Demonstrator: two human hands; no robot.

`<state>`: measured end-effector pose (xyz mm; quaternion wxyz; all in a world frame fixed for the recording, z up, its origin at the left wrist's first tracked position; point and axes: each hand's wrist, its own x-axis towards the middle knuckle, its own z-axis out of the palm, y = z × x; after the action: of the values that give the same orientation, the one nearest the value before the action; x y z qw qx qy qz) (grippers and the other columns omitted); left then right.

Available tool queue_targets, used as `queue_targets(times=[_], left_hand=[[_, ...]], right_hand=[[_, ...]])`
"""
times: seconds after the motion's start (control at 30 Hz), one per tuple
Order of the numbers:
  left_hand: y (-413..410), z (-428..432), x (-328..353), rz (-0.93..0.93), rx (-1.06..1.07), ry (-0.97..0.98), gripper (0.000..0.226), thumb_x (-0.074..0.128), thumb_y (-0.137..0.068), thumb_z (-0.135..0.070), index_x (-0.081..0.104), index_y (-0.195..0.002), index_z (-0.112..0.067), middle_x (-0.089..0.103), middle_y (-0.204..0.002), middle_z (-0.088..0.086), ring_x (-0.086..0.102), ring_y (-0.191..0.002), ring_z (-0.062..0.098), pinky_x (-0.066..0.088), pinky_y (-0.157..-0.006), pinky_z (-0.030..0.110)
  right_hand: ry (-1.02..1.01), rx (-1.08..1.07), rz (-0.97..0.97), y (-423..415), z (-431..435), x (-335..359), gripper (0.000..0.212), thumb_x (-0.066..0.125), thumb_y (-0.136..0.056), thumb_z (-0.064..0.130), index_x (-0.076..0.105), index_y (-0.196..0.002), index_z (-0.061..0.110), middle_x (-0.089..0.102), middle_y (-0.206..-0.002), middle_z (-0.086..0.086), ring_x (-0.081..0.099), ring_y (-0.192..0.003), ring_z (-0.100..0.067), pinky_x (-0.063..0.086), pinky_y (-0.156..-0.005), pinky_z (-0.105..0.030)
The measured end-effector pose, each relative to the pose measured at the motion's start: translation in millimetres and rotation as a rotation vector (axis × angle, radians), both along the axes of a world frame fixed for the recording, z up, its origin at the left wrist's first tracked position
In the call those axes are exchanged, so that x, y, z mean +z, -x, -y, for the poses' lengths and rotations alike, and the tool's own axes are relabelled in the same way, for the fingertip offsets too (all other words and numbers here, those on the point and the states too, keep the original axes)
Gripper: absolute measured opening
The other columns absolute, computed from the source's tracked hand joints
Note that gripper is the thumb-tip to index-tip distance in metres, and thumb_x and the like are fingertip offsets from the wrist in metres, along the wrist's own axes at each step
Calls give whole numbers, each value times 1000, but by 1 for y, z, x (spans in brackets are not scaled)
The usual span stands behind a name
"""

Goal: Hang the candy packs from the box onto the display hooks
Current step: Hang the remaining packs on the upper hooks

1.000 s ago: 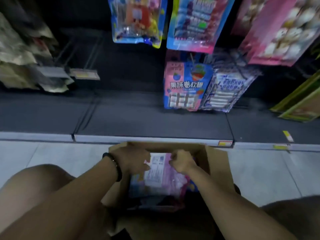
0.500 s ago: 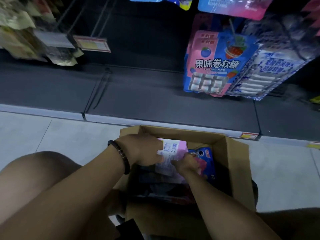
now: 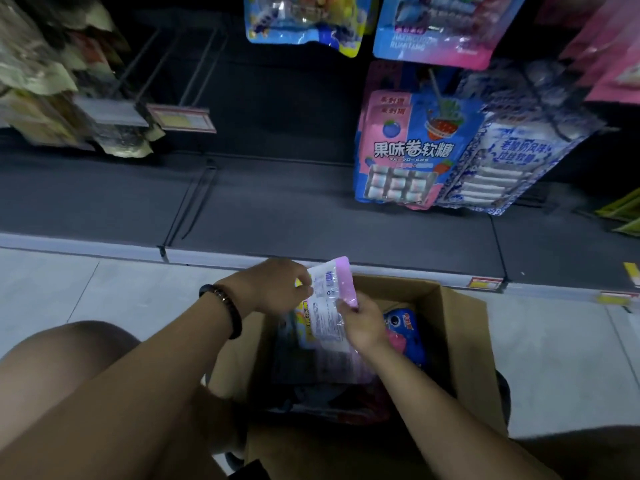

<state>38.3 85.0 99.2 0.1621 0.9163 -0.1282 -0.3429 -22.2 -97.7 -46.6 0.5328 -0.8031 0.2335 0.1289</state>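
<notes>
A cardboard box [image 3: 464,337] stands open on the floor between my knees, with several candy packs inside, one blue and pink pack [image 3: 403,332] showing at the right. Above the box I hold a pink and white candy pack [image 3: 329,299], its back label facing me. My left hand [image 3: 277,285] pinches its upper left edge. My right hand [image 3: 362,325] grips its right side. Bare display hooks [image 3: 156,69] stick out at the upper left, with price tags [image 3: 181,117] at their tips.
Blue and pink packs [image 3: 412,147] and white and blue packs [image 3: 502,168] hang at the right above the dark bottom shelf [image 3: 277,209]. More packs [image 3: 436,29] hang higher up. Brownish packs [image 3: 41,81] hang at the far left. Pale floor tiles [image 3: 554,341] surround the box.
Both hands have lifted the pink and white pack up out of the box. My view shifted a little, showing more of the upper hanging packs.
</notes>
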Motion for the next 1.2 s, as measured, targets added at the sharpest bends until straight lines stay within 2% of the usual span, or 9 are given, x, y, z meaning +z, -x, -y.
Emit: queue_targets(times=[0.1, 0.27, 0.4, 0.5, 0.67, 0.8, 1.0, 1.07, 1.2], left_hand=[[6, 4, -3, -156, 394, 306, 32, 55, -104, -47, 66, -119, -21, 73, -113, 7, 80, -85, 24, 58, -79, 33], [14, 5, 10, -700, 774, 679, 84, 39, -94, -83, 41, -142, -14, 71, -113, 23, 73, -110, 46, 58, -96, 52], [17, 18, 35, -835, 812, 1034, 84, 45, -100, -71, 55, -146, -2, 68, -134, 28, 69, -121, 46, 57, -102, 55], [29, 28, 50, -648, 804, 1137, 46, 57, -107, -30, 62, -138, 4, 73, -126, 26, 75, -109, 43, 63, -86, 47], [35, 29, 47, -304, 795, 1209, 34, 61, -100, 6, 63, -132, -2, 77, -118, 21, 78, -101, 38, 66, -76, 47], [38, 27, 54, -302, 767, 1252, 35, 60, -99, 9, 64, -131, -4, 78, -119, 19, 79, -99, 33, 65, -73, 44], [38, 24, 54, -267, 737, 1240, 37, 60, -98, 9, 62, -134, -1, 74, -125, 24, 72, -114, 45, 63, -90, 54], [37, 25, 56, -216, 743, 1246, 35, 60, -99, 7, 62, -134, 0, 74, -126, 24, 73, -114, 44, 64, -90, 52], [39, 28, 73, 39, 691, 1288, 33, 59, -104, -3, 59, -136, -9, 76, -127, 12, 75, -113, 31, 64, -81, 34]], right_hand=[[145, 79, 211, 15, 15, 50, 7, 62, -105, 23, 68, -105, 20, 67, -89, 8, 59, -81, -15, 38, -68, -31], [456, 235, 586, 49, 34, 113, 14, 55, -107, 32, 51, -95, 29, 61, -78, 11, 62, -70, -22, 47, -62, -41], [651, 370, 885, 61, 42, 126, 15, 66, -102, 27, 71, -115, 22, 69, -136, 8, 76, -99, -23, 62, -73, -37], [679, 502, 1027, 61, 50, 120, 21, 78, -93, 17, 77, -114, 19, 62, -150, 0, 72, -120, -25, 63, -88, -43], [454, 524, 791, 63, 70, 143, 48, 68, -97, 59, 65, -141, 40, 31, -169, 13, 38, -153, -9, 41, -121, -35], [183, 242, 601, 48, 77, 172, 64, 72, -98, 40, 42, -149, 64, 23, -164, 24, 39, -147, 1, 51, -112, -38], [-200, 183, 536, 17, 71, 203, 81, 76, -96, 5, 44, -155, 48, 55, -142, 41, 66, -90, -7, 59, -94, -45], [-225, 148, 565, 10, 70, 210, 80, 79, -91, -2, 50, -154, 39, 58, -141, 40, 64, -119, 8, 54, -108, -34], [-254, 169, 594, 3, 70, 228, 86, 80, -88, -7, 50, -153, 41, 57, -150, 23, 58, -131, 9, 57, -101, -27]])
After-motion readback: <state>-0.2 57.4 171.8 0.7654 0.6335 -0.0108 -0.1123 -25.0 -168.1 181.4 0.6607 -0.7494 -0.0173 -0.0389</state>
